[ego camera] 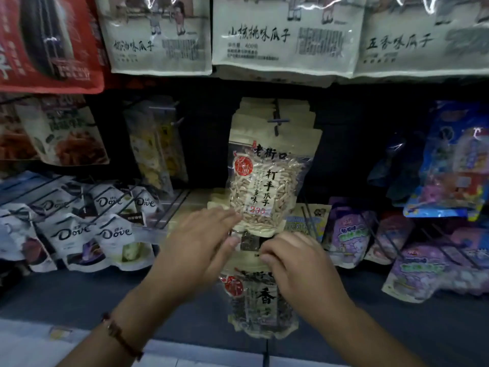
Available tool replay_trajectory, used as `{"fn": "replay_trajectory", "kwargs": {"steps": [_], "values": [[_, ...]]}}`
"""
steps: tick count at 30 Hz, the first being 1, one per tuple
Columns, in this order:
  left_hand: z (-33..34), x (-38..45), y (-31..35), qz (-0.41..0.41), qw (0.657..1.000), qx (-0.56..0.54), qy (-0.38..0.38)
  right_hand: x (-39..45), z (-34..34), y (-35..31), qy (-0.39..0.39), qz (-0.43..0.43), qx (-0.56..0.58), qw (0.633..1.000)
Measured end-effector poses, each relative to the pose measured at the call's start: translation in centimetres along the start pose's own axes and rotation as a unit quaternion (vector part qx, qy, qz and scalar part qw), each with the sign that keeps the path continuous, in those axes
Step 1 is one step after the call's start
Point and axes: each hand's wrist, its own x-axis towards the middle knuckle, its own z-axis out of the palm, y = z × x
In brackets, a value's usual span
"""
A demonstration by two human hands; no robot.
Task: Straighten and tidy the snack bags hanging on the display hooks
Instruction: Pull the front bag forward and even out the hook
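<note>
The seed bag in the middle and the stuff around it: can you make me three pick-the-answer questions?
1. Where are the Dove bags?
A. left of the hands
B. right of the hands
C. top row

2. What colour is the stamp on the pale seed bag?
A. green
B. red
C. blue

3. What are both hands doing?
A. hanging idle
B. reaching to the bags
C. holding a phone

Answers: 1 A, they hang at lower left. 2 B, its round stamp is red. 3 B, the left hand and right hand meet below the pale seed bag.

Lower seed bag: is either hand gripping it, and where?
Both hands meet at the lower seed bag's top edge; right hand seems to pinch it, left hand lies flatter. Grip unclear.
</note>
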Motion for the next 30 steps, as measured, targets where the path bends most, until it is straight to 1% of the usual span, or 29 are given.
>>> {"fn": "replay_trajectory", "kwargs": {"steps": [2, 4, 7, 10, 15, 21, 24, 28, 30], "values": [[1.5, -2.8, -0.1, 0.034, 0.998, 0.041, -0.035, -0.6, 1.4, 0.0, -0.012, -0.006, 0.001, 1.0], [3.0, -5.3, -0.3, 0.041, 0.997, 0.047, -0.035, -1.1, 2.8, -0.2, -0.033, -0.005, 0.002, 0.999], [4.4, -7.6, -0.8, 0.013, 0.998, 0.033, -0.048, -2.1, 5.4, -0.3, -0.066, -0.002, 0.013, 0.998], [5.7, -8.3, -1.6, -0.028, 0.997, 0.028, -0.066, -2.9, 7.6, -0.6, -0.073, 0.016, 0.039, 0.996], [7.2, -8.3, -2.6, -0.105, 0.994, -0.004, -0.044, -2.9, 9.7, -1.1, -0.065, 0.055, 0.067, 0.994], [8.1, -6.7, -4.1, -0.136, 0.989, -0.06, -0.015, -0.5, 11.9, 0.1, -0.056, 0.115, 0.109, 0.986], [9.1, -5.7, -5.1, -0.158, 0.985, -0.071, 0.006, 0.9, 13.0, 0.4, -0.045, 0.128, 0.099, 0.986], [10.1, -4.3, -6.0, -0.179, 0.98, -0.084, 0.036, 2.7, 13.4, 0.6, -0.014, 0.138, 0.059, 0.989], [10.6, -3.8, -6.4, -0.192, 0.977, -0.086, 0.044, 3.4, 13.6, 0.8, -0.012, 0.142, 0.038, 0.989]]}}
